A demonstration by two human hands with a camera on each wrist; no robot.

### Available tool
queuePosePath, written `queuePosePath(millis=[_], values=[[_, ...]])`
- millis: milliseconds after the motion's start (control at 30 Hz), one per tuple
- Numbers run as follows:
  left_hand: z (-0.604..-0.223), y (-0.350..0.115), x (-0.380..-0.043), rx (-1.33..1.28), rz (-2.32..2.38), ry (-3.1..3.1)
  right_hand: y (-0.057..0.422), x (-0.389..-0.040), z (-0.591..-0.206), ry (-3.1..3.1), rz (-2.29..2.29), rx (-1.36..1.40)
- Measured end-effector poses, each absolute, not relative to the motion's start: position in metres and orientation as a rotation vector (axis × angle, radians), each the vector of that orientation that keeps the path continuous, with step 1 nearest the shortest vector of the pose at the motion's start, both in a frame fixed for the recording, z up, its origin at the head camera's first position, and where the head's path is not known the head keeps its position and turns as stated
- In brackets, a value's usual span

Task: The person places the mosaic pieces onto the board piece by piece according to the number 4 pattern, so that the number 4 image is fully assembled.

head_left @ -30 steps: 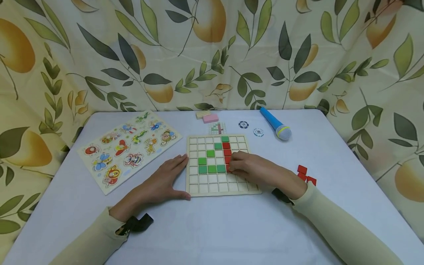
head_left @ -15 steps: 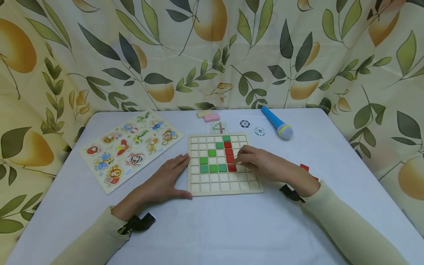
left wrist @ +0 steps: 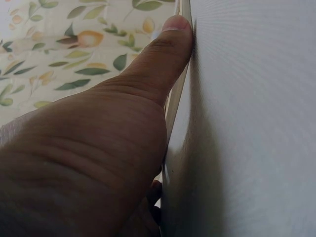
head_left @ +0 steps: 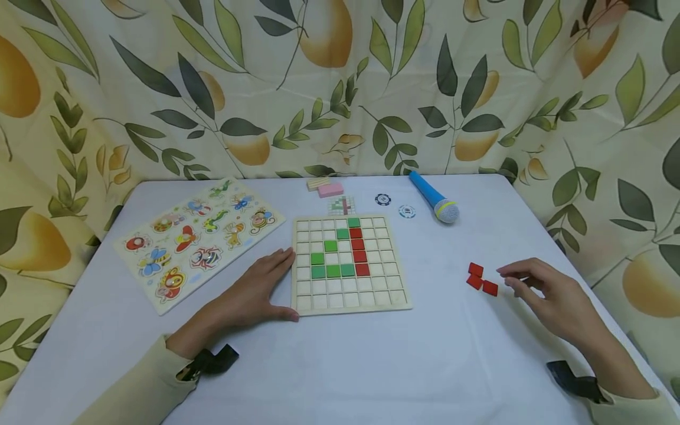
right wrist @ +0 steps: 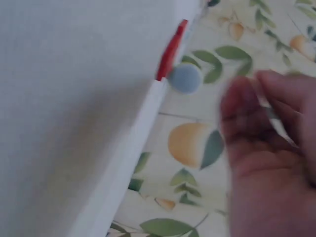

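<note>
A wooden grid board (head_left: 352,311) lies at mid-table, bearing green tiles (head_left: 333,271) in a stepped line and row, plus a column of red tiles (head_left: 359,256). My left hand (head_left: 255,289) rests against its left side, fingers straight and thumb at the near corner. In the left wrist view that thumb (left wrist: 163,54) lies along the board's edge (left wrist: 174,101). My right hand (head_left: 552,301) hovers just right of several loose red tiles (head_left: 475,282), thumb and fingers bent slightly with a gap between them. The right wrist view shows the hand blurred beside the red tiles (right wrist: 170,52).
An insect picture board (head_left: 207,236) lies at the left. Behind the grid are a small pattern card (head_left: 341,206), a pink block (head_left: 330,190), a pale block (head_left: 317,183), a dark chip (head_left: 383,199), a light chip (head_left: 406,211) and a blue microphone (head_left: 432,198).
My right hand has left the grid board and moved right to the loose red tiles, uncovering the whole red column. My left hand stays at the board's side.
</note>
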State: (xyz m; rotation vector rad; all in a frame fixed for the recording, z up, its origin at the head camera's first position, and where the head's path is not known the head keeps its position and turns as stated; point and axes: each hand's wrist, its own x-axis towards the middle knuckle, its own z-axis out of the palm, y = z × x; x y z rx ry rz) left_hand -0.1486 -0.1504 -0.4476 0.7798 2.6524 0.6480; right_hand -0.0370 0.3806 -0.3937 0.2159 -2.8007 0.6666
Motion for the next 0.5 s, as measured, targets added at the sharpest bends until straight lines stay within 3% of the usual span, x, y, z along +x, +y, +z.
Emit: queuePosePath(millis=[333, 500], values=[[-0.451, -0.150, -0.144, 0.737, 0.674, 2.647, 0.393, -0.039, -0.419, -3.059, 0.680, 0.056], [-0.448, -0.150, -0.146, 0.773, 0.660, 2.659, 0.392, -0.040, -0.423, -3.020, 0.643, 0.127]])
